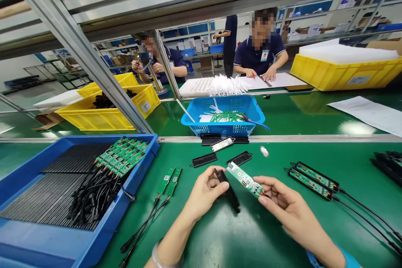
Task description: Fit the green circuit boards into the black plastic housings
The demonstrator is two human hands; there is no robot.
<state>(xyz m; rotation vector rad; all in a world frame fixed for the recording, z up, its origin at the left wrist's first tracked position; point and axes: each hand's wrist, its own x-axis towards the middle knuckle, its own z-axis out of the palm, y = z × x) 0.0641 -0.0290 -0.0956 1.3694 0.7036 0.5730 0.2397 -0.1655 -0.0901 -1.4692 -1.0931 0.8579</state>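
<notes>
My left hand (209,188) grips a narrow black plastic case (228,192), thumb over its upper side. In my right hand (281,199) is a green circuit board (246,179), pinched at its near end and tilted up to the left; wires show by the fingers. The board and the case are apart. Left of my hands lie two circuit boards (169,182) with black cables. To the right, two black cases (312,182) hold boards, their cables running toward the lower right. Beyond my hands are several loose black cases (204,159), one with a whitish inside (222,144).
A blue tray (103,243) at left holds black cases and cabled boards. A blue basket (188,122) contains green and white strips. Yellow bins (326,76) stand farther back. Two co-workers (260,52) sit opposite. A metal post (94,63) slants at the left.
</notes>
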